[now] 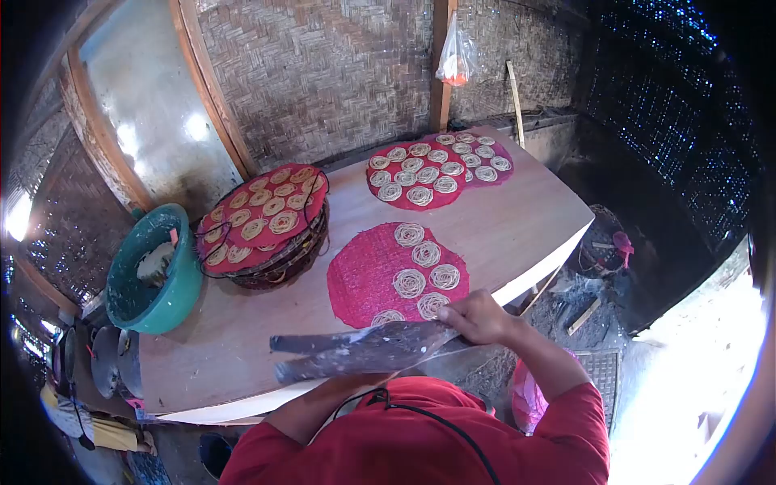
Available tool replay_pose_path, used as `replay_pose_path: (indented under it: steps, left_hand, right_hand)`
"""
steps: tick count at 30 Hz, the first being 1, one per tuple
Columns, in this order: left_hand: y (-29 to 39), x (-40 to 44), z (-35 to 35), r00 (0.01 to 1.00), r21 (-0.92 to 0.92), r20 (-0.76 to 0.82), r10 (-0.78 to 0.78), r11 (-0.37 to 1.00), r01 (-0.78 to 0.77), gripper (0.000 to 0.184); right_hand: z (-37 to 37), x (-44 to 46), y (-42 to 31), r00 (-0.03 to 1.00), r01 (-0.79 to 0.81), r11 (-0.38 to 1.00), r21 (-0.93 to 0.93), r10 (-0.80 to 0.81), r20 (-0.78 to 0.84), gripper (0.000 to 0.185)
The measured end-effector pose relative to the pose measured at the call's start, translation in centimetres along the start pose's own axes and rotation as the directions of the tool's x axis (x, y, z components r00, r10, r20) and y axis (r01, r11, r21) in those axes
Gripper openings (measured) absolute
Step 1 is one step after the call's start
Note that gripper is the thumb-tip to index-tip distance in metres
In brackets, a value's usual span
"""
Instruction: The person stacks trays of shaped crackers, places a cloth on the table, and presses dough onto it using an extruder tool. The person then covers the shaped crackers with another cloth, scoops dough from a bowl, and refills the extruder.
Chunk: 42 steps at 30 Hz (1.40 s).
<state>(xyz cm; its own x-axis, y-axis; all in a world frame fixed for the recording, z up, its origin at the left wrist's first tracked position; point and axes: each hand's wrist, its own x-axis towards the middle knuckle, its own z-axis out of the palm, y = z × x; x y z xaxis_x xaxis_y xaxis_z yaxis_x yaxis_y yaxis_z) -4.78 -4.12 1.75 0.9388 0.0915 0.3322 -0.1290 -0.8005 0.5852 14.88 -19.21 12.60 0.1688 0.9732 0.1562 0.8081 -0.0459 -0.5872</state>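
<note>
A dark two-armed wooden tool [356, 352], spotted with white, is held across my body at the table's front edge. My right hand [477, 318] is closed on its right end. The left forearm reaches under the tool, which hides my left hand and its fingers. Just beyond lies a round pink mat [364, 275] with several pale noodle-like coils [409, 283] on its right side and lower edge. The nearest coil is partly covered by the tool.
Coil-covered pink mats [416, 175] lie at the table's [517, 210] back. Left are a mat-topped basket [279, 271] and a green basin [174, 299]. A plastic bag [457, 61] hangs from a post. Another person's foot [148, 442] shows lower left.
</note>
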Motion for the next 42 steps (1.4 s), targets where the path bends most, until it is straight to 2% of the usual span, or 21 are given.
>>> replay_pose_path:
  steps: [5,7,9,11,12,14,17,21,23,24,25,27,29,30,31,32,34,36,38,40,42]
  left_hand:
    - [1.3,1.1,-1.9,0.996,-0.009,0.029,0.080,0.997,-0.079,0.037]
    - [1.2,-0.2,-4.0,0.996,-0.018,0.048,0.081,0.997,-0.080,0.036]
    - [1.2,-3.1,-5.6,0.998,-0.011,0.029,0.049,0.999,-0.048,0.036]
    - [0.9,-6.5,-6.1,1.000,-0.019,0.009,-0.004,1.000,0.004,0.036]
    - [0.8,-8.6,-5.7,1.000,-0.022,-0.008,-0.031,0.999,0.030,0.036]
    - [0.8,-12.1,-4.9,0.997,-0.034,-0.051,-0.066,0.997,0.064,0.035]
    - [1.2,-15.3,-4.1,0.987,-0.047,-0.151,-0.048,0.998,0.041,0.035]
    - [1.8,-16.1,-5.7,0.995,0.073,-0.061,-0.075,0.994,0.080,0.036]
    - [3.6,-17.4,-7.9,0.968,0.121,-0.100,-0.231,0.963,0.242,0.034]
    - [0.5,-18.4,-6.0,0.954,0.058,-0.254,-0.162,0.982,0.182,0.030]
    - [4.8,-18.1,-9.7,0.961,0.389,-0.170,-0.218,0.882,0.268,0.035]
    - [1.3,-19.9,-8.7,0.921,0.353,-0.333,-0.201,0.879,0.319,0.027]
    - [0.8,-21.9,-10.0,0.884,0.260,-0.394,-0.252,0.892,0.370,0.023]
    - [0.4,-22.5,-10.8,0.844,0.166,-0.443,-0.303,0.897,0.410,0.018]
    - [-0.2,-22.1,-12.1,0.760,-0.345,-0.149,-0.632,0.754,0.559,0.028]
    - [-2.0,-22.4,-10.8,0.760,-0.426,-0.287,-0.583,0.789,0.444,0.036]
    - [-1.8,-21.2,-10.8,0.720,-0.480,-0.439,-0.538,0.818,0.318,0.045]
    - [3.6,-16.2,-14.8,0.652,-0.534,-0.663,-0.368,0.843,-0.069,0.053]
    - [2.0,-15.3,-15.9,0.596,-0.567,-0.705,-0.384,0.811,-0.147,0.051]
    - [0.0,-16.3,-17.8,0.422,-0.298,-0.856,-0.299,0.952,0.070,0.031]
    - [0.7,-16.8,-20.9,0.248,-0.017,-0.966,-0.075,0.973,0.229,0.019]
  right_hand:
    - [5.0,3.5,3.3,0.993,0.099,0.995,0.026,-0.100,0.059,0.041]
    - [6.5,5.2,-0.8,0.957,0.249,0.964,0.093,-0.229,-0.178,0.035]
    - [6.0,5.9,-7.8,0.651,0.690,0.720,-0.072,-0.661,-0.373,0.043]
    - [6.1,5.1,-16.3,0.499,0.864,0.495,0.091,-0.821,-0.278,0.057]
    - [6.7,4.4,-18.8,0.504,0.862,0.496,0.105,-0.817,-0.280,0.057]
    - [8.0,3.4,-22.4,0.619,0.627,0.752,0.204,-0.640,0.455,0.050]
    - [10.1,3.6,-23.1,0.757,0.547,0.772,0.324,-0.622,0.203,0.051]
    - [11.4,4.2,-24.3,0.949,0.284,0.936,0.205,-0.306,0.081,0.041]
    - [11.4,4.1,-23.5,0.958,0.283,0.939,0.194,-0.268,-0.100,0.030]
    - [10.7,3.8,-23.5,0.966,0.228,0.957,0.182,-0.199,-0.162,0.026]
    - [9.7,3.7,-23.4,0.965,0.173,0.970,0.173,-0.131,-0.228,0.022]
    - [8.9,6.0,-18.9,0.738,0.586,0.702,0.404,-0.257,-0.624,0.020]
    - [5.3,4.3,-15.6,0.808,0.389,0.571,0.722,0.165,-0.566,0.019]
    - [4.1,4.8,-17.4,0.681,0.489,0.532,0.691,0.262,-0.684,0.017]
    - [3.0,5.1,-19.1,0.534,0.582,0.499,0.642,0.361,-0.764,0.016]
    - [3.3,5.7,-18.3,0.544,0.580,0.498,0.644,0.351,-0.762,0.016]
    - [4.8,8.2,-14.8,0.371,0.766,0.287,0.575,0.534,-0.760,0.023]
    - [8.2,11.2,-13.6,0.306,0.775,0.218,0.593,0.691,-0.655,0.008]
    - [12.9,13.2,-13.9,0.496,0.737,-0.055,0.674,0.721,-0.484,0.008]
    - [18.2,14.5,-13.6,0.791,0.554,-0.249,0.794,0.454,-0.409,0.019]
    - [22.4,15.8,-14.8,0.901,0.310,-0.491,0.814,0.425,-0.087,0.033]
